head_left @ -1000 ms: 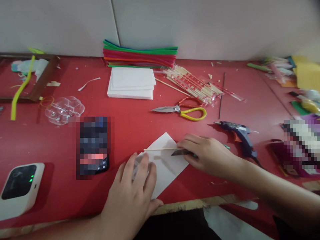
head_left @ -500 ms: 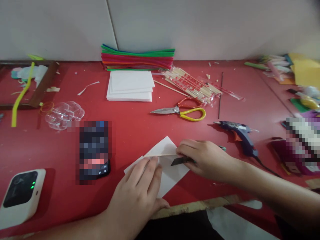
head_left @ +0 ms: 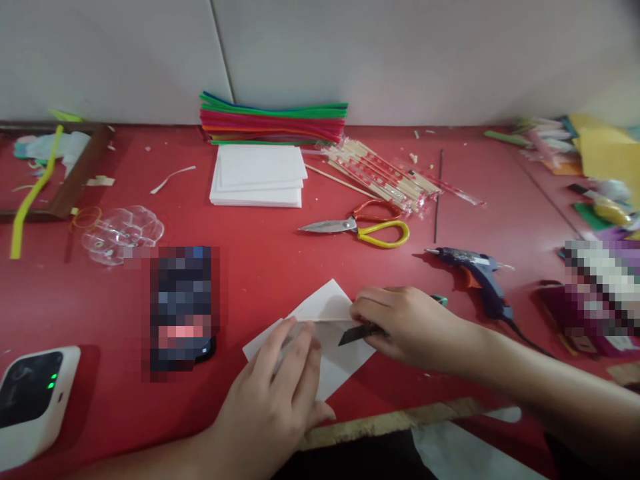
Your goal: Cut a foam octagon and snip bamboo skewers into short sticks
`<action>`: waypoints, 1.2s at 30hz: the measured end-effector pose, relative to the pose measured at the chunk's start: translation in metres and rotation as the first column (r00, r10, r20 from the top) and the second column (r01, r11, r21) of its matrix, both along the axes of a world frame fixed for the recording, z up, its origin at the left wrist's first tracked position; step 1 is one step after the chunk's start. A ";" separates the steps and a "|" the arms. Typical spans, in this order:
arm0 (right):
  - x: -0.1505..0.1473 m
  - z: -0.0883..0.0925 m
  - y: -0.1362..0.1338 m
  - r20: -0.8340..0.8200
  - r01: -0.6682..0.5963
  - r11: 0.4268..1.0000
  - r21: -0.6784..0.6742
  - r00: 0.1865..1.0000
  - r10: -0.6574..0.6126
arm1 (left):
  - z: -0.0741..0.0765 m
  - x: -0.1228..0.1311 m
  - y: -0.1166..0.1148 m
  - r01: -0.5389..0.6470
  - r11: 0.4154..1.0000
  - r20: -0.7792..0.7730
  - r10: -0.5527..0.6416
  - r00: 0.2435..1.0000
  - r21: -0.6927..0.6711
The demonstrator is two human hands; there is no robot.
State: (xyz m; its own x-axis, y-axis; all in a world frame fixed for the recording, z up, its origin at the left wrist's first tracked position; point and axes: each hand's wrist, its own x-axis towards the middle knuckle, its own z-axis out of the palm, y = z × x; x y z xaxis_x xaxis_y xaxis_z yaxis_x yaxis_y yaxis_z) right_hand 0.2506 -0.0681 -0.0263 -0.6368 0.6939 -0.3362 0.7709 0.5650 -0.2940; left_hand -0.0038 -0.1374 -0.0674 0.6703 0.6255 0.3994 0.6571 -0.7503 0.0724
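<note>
Saw a red surface (head_left: pixel 250 273) bearing scissors (head_left: pixel 354 225). Found stacked white paper (head_left: pixel 259 177) and wrapped sticks (head_left: pixel 380 172) behind the scissors, and coloured pipe cleaners (head_left: pixel 275 122) farther behind them. Noted a glue gun (head_left: pixel 477 272) right of the scissors, a phone (head_left: pixel 183 307) and a clear plastic case (head_left: pixel 123 235) left of them, and a white sheet (head_left: pixel 340 363) on their near side.

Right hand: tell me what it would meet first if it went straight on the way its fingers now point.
Probably the left hand, spread over the white paper; the knife in the right hand points roughly that way too. Depth is unclear, so it might pass above.
</note>
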 end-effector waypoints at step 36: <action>0.001 -0.007 -0.014 -0.064 -0.041 0.974 0.222 0.996 0.057 | 0.006 0.000 0.004 0.020 0.995 -0.078 -0.028 0.997 -0.099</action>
